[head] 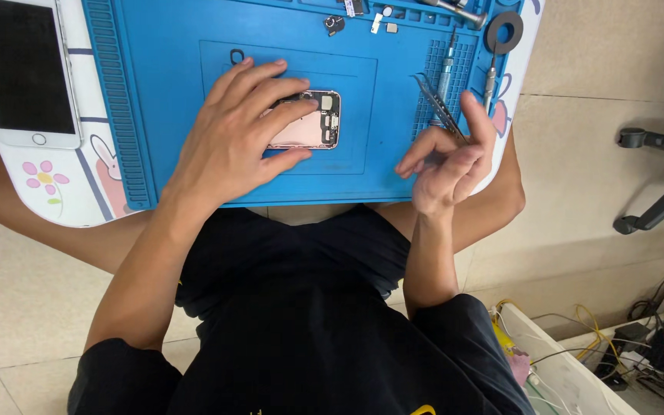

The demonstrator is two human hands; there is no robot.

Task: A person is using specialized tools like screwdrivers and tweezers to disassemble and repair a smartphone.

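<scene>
The person is fixing an opened phone, and this looks like the part where small bits are being picked out of it. The phone is lying in the middle of a blue rubber mat, its pink metal shell facing up with tiny shiny parts at one end. The left hand is pressing down flat on it, fingers spread wide, holding it steady. The right hand is pinching thin metal tweezers between thumb and fingers, lifted just beside the phone, tips pointing away over the mat's ribbed patch.

I think the next move is needing a slow, careful dip of the tweezer tips into the shell, because the parts are very small.

Two slim screwdrivers are resting in the mat's grooves. A black ring is sitting near the corner. A white phone with a smooth dark screen is lying on the cartoon tray at the side.
</scene>
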